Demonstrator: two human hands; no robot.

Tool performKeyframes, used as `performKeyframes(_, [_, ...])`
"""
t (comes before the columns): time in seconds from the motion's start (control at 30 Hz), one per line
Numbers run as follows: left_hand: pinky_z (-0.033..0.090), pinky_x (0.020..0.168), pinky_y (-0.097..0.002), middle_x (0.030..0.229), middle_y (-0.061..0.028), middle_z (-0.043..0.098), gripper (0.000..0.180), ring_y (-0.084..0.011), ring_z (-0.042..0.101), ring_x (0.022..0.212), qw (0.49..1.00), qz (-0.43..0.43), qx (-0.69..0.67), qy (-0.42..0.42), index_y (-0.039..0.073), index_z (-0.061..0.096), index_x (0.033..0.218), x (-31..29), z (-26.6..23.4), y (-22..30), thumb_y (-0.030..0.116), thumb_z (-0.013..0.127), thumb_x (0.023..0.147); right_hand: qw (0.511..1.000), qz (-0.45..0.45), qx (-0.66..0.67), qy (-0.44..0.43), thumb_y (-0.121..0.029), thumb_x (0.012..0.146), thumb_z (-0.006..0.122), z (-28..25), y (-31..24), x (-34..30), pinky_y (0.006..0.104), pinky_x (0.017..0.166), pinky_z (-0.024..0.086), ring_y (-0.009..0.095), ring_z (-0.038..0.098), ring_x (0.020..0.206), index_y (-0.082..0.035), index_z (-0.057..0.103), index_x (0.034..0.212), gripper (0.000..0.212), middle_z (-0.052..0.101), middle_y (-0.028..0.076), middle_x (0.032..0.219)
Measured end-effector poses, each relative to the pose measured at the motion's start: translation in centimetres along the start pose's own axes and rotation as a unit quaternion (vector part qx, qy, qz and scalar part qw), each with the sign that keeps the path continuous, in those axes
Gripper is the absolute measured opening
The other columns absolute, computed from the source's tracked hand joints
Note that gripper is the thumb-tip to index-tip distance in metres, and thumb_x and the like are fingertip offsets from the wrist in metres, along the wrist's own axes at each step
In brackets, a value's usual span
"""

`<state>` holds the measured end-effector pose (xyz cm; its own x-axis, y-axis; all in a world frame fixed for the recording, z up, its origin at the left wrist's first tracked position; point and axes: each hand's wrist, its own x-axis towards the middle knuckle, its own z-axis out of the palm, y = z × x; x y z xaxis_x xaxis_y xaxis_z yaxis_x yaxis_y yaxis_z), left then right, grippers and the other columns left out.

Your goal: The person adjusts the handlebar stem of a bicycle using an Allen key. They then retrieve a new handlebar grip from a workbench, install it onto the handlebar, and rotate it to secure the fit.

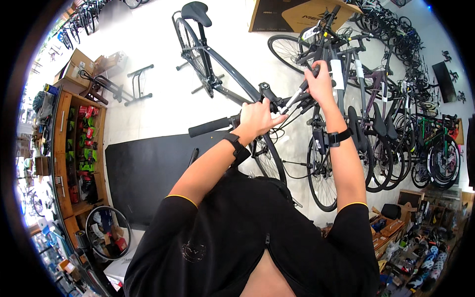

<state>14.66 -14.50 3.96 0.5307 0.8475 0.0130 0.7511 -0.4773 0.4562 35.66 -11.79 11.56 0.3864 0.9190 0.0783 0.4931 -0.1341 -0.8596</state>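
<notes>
A black bicycle (232, 71) stands in front of me, with its saddle (196, 12) far off and its front wheel (269, 161) near my body. My left hand (257, 119) closes over the handlebar beside the stem (267, 91), its thumb stretched toward the right. Left of it the black handlebar grip (209, 127) sticks out. In my right hand (320, 85) is a silver-shafted wrench (296, 99) with a dark handle end. It slants down toward the handlebar area by my left thumb; what its tip touches is hidden. Black cables hang below the bar.
A row of parked bicycles (381, 123) fills the right side, close to my right forearm. A large cardboard box (297, 15) stands at the back. On the left are a black mat (148, 168), a wooden shelf cabinet (64, 148), a loose wheel (108, 232) and a metal stand (139, 85).
</notes>
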Motion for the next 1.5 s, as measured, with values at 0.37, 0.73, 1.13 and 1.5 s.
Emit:
performKeyframes(0.37, [0.047,0.067,-0.037,0.073,-0.0085,0.063,0.066,-0.0237,0.061,0.075,0.979,0.09,0.008,0.185,-0.001,0.063,0.105,-0.5,3.4,-1.5,0.06,0.069,0.08,0.716,-0.516,-0.427,-0.197,-0.013,0.084,0.058,12.8,-6.9,-8.8,0.0364,0.053,0.055,0.024,0.067,0.065,-0.014,0.049,0.131,0.048,0.062,0.01,0.082])
performKeyframes(0.73, [0.046,0.085,-0.0412,0.101,-0.0117,0.064,0.04,-0.0275,0.059,0.1,0.983,0.107,-0.073,0.127,0.007,0.063,0.111,-0.3,2.7,-2.0,0.038,0.064,0.086,0.772,-0.493,-0.386,-0.113,-0.014,0.079,0.062,10.6,-7.7,-8.0,0.0347,0.048,0.054,0.026,0.067,0.058,-0.014,0.055,0.109,0.03,0.058,0.007,0.074])
performKeyframes(1.13, [0.053,0.071,-0.0445,0.097,-0.0129,0.072,0.053,-0.0323,0.069,0.088,0.989,0.104,-0.013,0.103,0.011,0.065,0.113,1.2,3.3,-2.3,0.056,0.055,0.088,0.795,-0.473,-0.372,-0.081,-0.01,0.078,0.063,8.5,-7.7,-6.2,0.035,0.05,0.056,0.028,0.068,0.058,-0.008,0.052,0.106,0.03,0.062,0.009,0.071])
performKeyframes(1.5, [0.052,0.063,-0.0447,0.07,-0.0196,0.068,0.076,-0.0352,0.068,0.068,1.0,-0.008,0.005,-0.009,-0.001,0.06,0.092,0.6,0.3,-0.3,0.074,0.049,0.085,0.919,-0.335,-0.206,-0.009,-0.011,0.086,0.059,6.2,-6.0,-2.4,0.0482,0.058,0.051,0.039,0.065,0.066,-0.009,0.049,0.103,0.02,0.063,0.017,0.069])
